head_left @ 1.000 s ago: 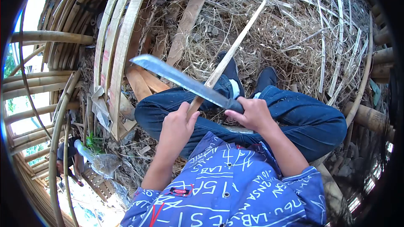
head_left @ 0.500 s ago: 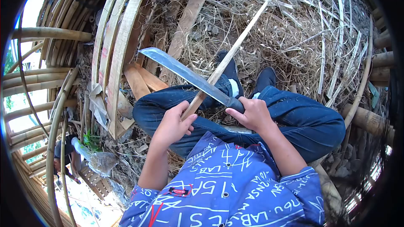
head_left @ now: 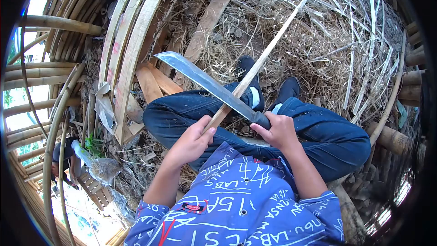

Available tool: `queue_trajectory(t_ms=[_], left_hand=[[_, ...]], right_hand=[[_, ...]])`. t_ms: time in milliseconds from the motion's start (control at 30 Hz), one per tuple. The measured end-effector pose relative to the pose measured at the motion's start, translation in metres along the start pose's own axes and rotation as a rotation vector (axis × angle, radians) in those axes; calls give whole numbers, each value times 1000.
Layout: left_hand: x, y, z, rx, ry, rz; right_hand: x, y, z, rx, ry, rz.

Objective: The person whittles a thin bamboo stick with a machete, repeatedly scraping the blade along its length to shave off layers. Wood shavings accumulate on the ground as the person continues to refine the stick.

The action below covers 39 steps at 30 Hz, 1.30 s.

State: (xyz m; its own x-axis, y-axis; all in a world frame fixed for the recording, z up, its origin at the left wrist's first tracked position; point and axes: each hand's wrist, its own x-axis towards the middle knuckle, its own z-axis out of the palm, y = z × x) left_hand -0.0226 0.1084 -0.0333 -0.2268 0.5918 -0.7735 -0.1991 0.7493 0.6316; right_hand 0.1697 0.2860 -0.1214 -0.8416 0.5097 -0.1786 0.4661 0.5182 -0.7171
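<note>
My left hand (head_left: 195, 140) is closed around the near end of a long pale wooden stick (head_left: 277, 36), which slants up and away to the right. In my right hand (head_left: 278, 130) is a machete, gripped by its dark handle (head_left: 261, 120). The machete blade (head_left: 200, 77) points up to the left and crosses over the stick just beyond my left hand. Both hands are above my bent legs in jeans (head_left: 327, 130), with dark shoes (head_left: 287, 89) beyond them.
Curly shavings (head_left: 314, 59) and thin strips (head_left: 351, 64) cover the ground ahead. A slatted wooden frame (head_left: 136, 50) stands at the left, with boards (head_left: 152, 82) beside it. Bamboo poles (head_left: 63, 24) form the left side. Another person (head_left: 66, 157) is at the lower left.
My hands, with the stick and the machete, appear slightly lower and farther right in view. Both grips and the crossing of blade and stick look much the same.
</note>
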Motion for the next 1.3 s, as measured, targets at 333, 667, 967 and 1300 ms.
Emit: queue_trajectory(t_ms=[333,667,967,1300], left_hand=[[-4,6,7,386,243,217],[-13,5,5,283,166,124],[1,15,18,368,226,157],[-2,16,11,394,235,231]], right_hand=[[4,-8,0,93,-48,72],[42,17,-12,212,48,269],[6,-33,13,314,-65,121],[17,-22,7,134,-12,-17]])
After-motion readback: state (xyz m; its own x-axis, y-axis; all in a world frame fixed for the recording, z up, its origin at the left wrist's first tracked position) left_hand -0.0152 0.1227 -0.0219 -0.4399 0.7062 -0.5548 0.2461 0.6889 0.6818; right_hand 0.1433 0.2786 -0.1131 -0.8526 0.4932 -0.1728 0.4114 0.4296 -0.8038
